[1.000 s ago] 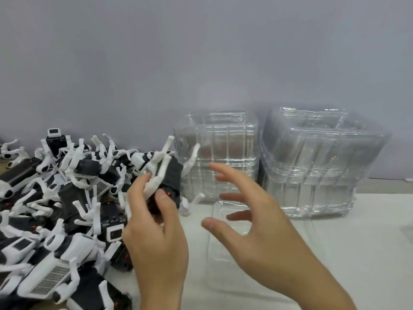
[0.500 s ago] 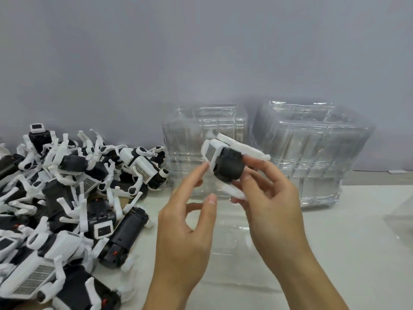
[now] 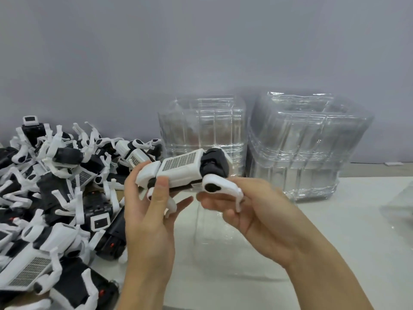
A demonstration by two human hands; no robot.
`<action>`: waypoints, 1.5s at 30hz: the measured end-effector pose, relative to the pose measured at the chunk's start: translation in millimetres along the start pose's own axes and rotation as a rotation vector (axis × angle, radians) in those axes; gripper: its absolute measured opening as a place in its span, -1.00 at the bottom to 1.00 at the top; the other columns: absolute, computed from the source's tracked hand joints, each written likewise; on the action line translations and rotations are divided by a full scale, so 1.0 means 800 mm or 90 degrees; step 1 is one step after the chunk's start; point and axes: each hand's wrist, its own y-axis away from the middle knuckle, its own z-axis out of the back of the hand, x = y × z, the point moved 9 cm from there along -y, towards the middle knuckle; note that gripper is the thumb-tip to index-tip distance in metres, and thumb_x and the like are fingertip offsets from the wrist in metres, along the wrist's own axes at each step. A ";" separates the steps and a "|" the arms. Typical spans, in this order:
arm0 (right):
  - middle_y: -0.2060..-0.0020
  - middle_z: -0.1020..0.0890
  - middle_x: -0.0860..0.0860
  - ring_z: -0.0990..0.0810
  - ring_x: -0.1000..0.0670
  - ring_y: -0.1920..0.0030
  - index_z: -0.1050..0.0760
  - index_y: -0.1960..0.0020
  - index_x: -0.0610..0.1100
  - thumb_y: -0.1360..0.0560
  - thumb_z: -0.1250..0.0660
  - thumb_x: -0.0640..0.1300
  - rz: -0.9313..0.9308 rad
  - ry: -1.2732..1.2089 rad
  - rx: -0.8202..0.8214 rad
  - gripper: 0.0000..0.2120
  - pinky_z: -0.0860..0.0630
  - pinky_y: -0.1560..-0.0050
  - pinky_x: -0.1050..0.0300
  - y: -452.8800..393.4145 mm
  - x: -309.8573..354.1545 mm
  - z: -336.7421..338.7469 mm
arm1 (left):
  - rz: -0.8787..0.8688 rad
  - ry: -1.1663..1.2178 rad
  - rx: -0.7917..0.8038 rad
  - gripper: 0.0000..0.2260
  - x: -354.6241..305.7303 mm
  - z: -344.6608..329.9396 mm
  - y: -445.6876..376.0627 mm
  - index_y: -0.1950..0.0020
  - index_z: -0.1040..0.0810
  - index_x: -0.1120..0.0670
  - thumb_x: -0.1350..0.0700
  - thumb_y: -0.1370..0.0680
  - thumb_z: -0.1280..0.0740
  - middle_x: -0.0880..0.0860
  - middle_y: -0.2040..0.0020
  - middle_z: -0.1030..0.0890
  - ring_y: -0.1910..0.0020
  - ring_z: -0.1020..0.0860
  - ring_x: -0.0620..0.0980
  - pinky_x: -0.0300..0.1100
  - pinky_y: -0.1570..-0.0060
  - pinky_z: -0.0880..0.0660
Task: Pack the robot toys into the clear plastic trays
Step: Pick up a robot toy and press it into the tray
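A white and black robot toy [image 3: 185, 168] with a grey grille on its back is held level in the air between both hands. My left hand [image 3: 149, 211] grips its left end, thumb on the near side. My right hand [image 3: 252, 211] holds its right end from below, fingers curled round a white leg. Under the hands a single clear plastic tray [image 3: 214, 233] lies flat on the table. Two stacks of clear trays stand behind: one [image 3: 201, 130] at the centre, a wider one [image 3: 301, 144] to its right.
A big heap of several black and white robot toys [image 3: 55, 198] covers the left side of the table. The white tabletop [image 3: 335, 242] stretches to the right, with another clear plastic piece [image 3: 402, 204] at the right edge. A grey wall stands behind.
The toy went from my left hand to my right, then was turned level with the grille up. Now both hands hold it, lower and nearer the flat tray.
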 end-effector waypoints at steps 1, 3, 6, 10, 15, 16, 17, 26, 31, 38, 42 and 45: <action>0.20 -0.72 -0.14 -0.73 -0.01 0.23 -0.69 0.12 -0.23 -0.57 -0.20 -0.33 0.030 0.163 -0.069 -0.72 -0.49 0.44 0.30 0.002 0.009 0.016 | -0.006 -0.010 -0.032 -0.56 0.000 0.007 0.000 -0.24 -0.54 -0.12 -0.19 -0.40 -0.43 0.00 0.28 -0.57 0.01 -0.62 0.17 -0.13 0.18 -0.62; 0.23 -0.71 0.02 -0.71 0.06 0.23 -0.65 0.04 -0.05 -0.57 -0.26 -0.21 0.159 0.447 -0.227 -0.81 -0.55 0.34 0.24 0.016 0.047 0.044 | -0.020 -0.042 -0.082 -0.67 -0.002 0.020 -0.001 -0.18 -0.55 -0.13 -0.20 -0.46 -0.41 -0.02 0.21 -0.64 -0.03 -0.66 0.20 -0.18 0.30 -0.59; -0.09 -0.59 0.29 -0.55 0.26 -0.14 -0.52 -0.21 0.21 -0.50 -0.37 -0.06 0.399 0.619 -0.199 -0.68 -0.52 0.00 0.35 0.042 0.087 0.020 | -0.030 -0.106 -0.100 -0.69 -0.008 0.024 -0.002 -0.13 -0.54 -0.19 -0.24 -0.45 -0.43 0.00 0.11 -0.65 0.01 -0.67 0.21 -0.20 0.38 -0.56; -0.34 -0.31 0.42 -0.28 0.28 -0.40 -0.30 -0.43 0.31 -0.46 -0.44 0.05 0.371 0.796 -0.048 -0.40 -0.30 -0.41 0.10 0.027 0.049 -0.014 | -0.044 -0.206 -0.030 -0.67 -0.013 -0.012 0.004 -0.06 -0.54 -0.21 -0.27 -0.38 -0.48 -0.05 0.14 -0.67 0.22 -0.66 -0.09 -0.20 0.38 -0.54; -0.03 -0.58 0.29 -0.52 0.19 -0.07 -0.51 -0.21 0.21 -0.45 -0.51 -0.02 0.384 0.830 -0.176 -0.61 -0.47 -0.12 0.16 0.022 0.067 0.024 | 0.018 -0.336 0.139 -0.57 0.001 -0.068 0.013 -0.08 -0.51 -0.24 -0.42 -0.33 -0.39 -0.12 0.11 -0.68 0.15 -0.67 -0.12 -0.12 0.20 -0.60; 0.02 -0.59 0.30 -0.53 0.21 -0.03 -0.53 -0.17 0.22 -0.44 -0.51 -0.02 0.373 0.812 -0.188 -0.65 -0.47 -0.04 0.25 0.025 0.073 0.039 | 0.033 -0.347 0.176 -0.58 0.004 -0.075 0.011 -0.12 -0.52 -0.26 -0.45 -0.38 -0.29 -0.16 0.07 -0.69 0.10 -0.66 -0.16 -0.11 0.12 -0.57; 0.07 -0.60 0.32 -0.53 0.23 0.01 -0.55 -0.12 0.22 -0.43 -0.52 -0.02 0.366 0.791 -0.198 -0.68 -0.43 0.05 0.34 0.028 0.080 0.054 | 0.030 -0.353 0.189 -0.60 0.006 -0.076 0.007 -0.15 -0.52 -0.27 -0.43 -0.44 -0.22 -0.19 0.02 -0.68 0.04 -0.64 -0.22 -0.11 0.05 -0.54; 0.18 -0.61 0.23 -0.55 0.17 0.12 -0.61 0.05 0.17 -0.42 -0.49 -0.05 0.320 0.751 -0.238 -0.84 -0.41 0.18 0.33 0.026 0.082 0.101 | 0.181 -0.344 0.206 -0.54 0.103 -0.030 -0.013 -0.20 -0.53 -0.25 0.34 -0.57 -0.28 -0.29 -0.21 -0.58 -0.25 -0.45 -0.40 -0.22 -0.25 -0.38; 0.14 -0.61 0.27 -0.54 0.20 0.06 -0.60 0.07 0.20 -0.44 -0.50 -0.07 0.225 0.788 -0.161 -0.82 -0.44 0.01 0.26 0.007 0.049 0.085 | 0.270 -0.297 0.245 -0.59 0.125 -0.027 -0.009 -0.15 -0.61 -0.26 0.13 -0.39 -0.30 -0.17 -0.12 -0.67 -0.15 -0.62 -0.12 -0.09 -0.09 -0.48; 0.06 -0.47 0.24 -0.33 0.18 -0.06 -0.56 -0.12 0.18 -0.44 -0.50 -0.06 0.161 0.979 -0.208 -0.70 -0.13 -0.18 0.09 -0.009 0.022 0.085 | 0.221 -0.289 0.184 -0.63 0.114 -0.026 -0.012 0.00 -0.63 -0.21 0.11 -0.27 -0.27 -0.18 -0.01 -0.66 -0.07 -0.59 -0.24 -0.21 -0.03 -0.42; 0.13 -0.51 0.24 -0.38 0.20 -0.02 -0.60 -0.05 0.18 -0.41 -0.52 -0.09 0.207 0.947 -0.198 -0.72 -0.27 -0.24 -0.01 -0.010 0.023 0.081 | 0.231 -0.253 0.176 -0.81 0.111 -0.030 -0.009 0.05 -0.60 -0.16 -0.03 -0.36 -0.33 -0.11 0.05 -0.66 0.00 -0.60 -0.15 -0.17 -0.01 -0.41; 0.13 -0.51 0.26 -0.38 0.21 -0.05 -0.60 -0.08 0.20 -0.41 -0.51 -0.09 0.241 0.943 -0.196 -0.69 -0.25 -0.18 0.02 -0.011 0.023 0.077 | 0.223 -0.284 0.173 -0.84 0.112 -0.029 -0.010 -0.01 -0.62 -0.21 -0.13 -0.45 -0.39 -0.20 0.15 -0.64 -0.01 -0.60 -0.18 -0.25 0.01 -0.42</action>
